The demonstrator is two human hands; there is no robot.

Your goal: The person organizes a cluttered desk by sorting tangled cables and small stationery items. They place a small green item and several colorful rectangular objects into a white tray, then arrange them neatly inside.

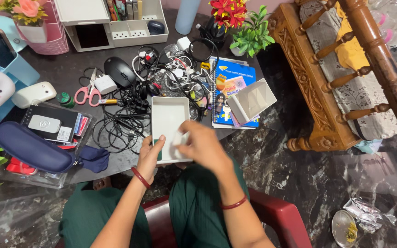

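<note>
I have both hands low at the near edge of the dark worktop (70,69), meeting over a shallow white tray (170,117). My left hand (149,156) is at the tray's near left corner: its fingers (158,141) lie nearly straight and close together, pressed against the tray's edge, steadying it rather than wrapping it. My right hand (203,146) comes in from the other side, its fingers curled in and pinched shut on a small white object (178,138) held just over the tray's near right corner; I cannot tell what that object is, since the hand hides most of it. The tray itself is a plain rectangle stretching away from my fingertips, its near end overhanging the worktop edge above my lap.

Just beyond the tray's far end lies a tangle of black and white cables (161,73). To the right of my right fingers, a white divided organiser box (252,101) sits tilted on a blue booklet (233,80). To the left of my left fingers, well apart, are pink-handled scissors (88,94), a black computer mouse (119,71) and a navy zip pouch (31,147).
</note>
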